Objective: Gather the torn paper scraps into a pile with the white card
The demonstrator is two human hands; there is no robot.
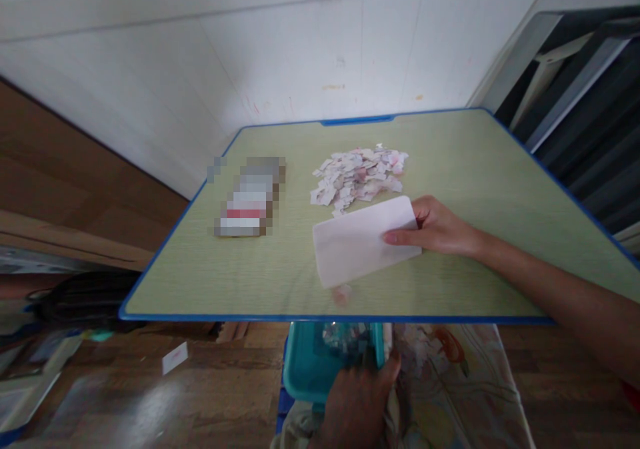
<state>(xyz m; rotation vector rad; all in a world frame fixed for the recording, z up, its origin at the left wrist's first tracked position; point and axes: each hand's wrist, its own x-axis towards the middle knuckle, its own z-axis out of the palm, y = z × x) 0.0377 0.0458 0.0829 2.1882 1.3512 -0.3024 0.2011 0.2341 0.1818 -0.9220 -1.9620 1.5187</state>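
Observation:
My right hand [440, 225] holds a blank white card [365, 242] with rounded corners by its right end. The thumb lies on its face and the fingers are mostly hidden behind it. Just beyond the card is a heap of torn paper scraps [357, 175], white with some pink. A blurred pinkish scrap [343, 294] shows below the card, near the table's front edge. Lower down, my left hand [360, 395] grips the right side of a teal plastic container [305, 375], its fingertips in shadow. Inside the container is clear, shiny material [345, 334].
The green tabletop [200, 282] has a blue rim and stands against a white wall. A pixelated oblong object [250, 199] lies on its left. Below are patterned cloth [465, 382] with scraps on it, a white paper piece [175, 357] on the wood floor and a dark bag [90, 299].

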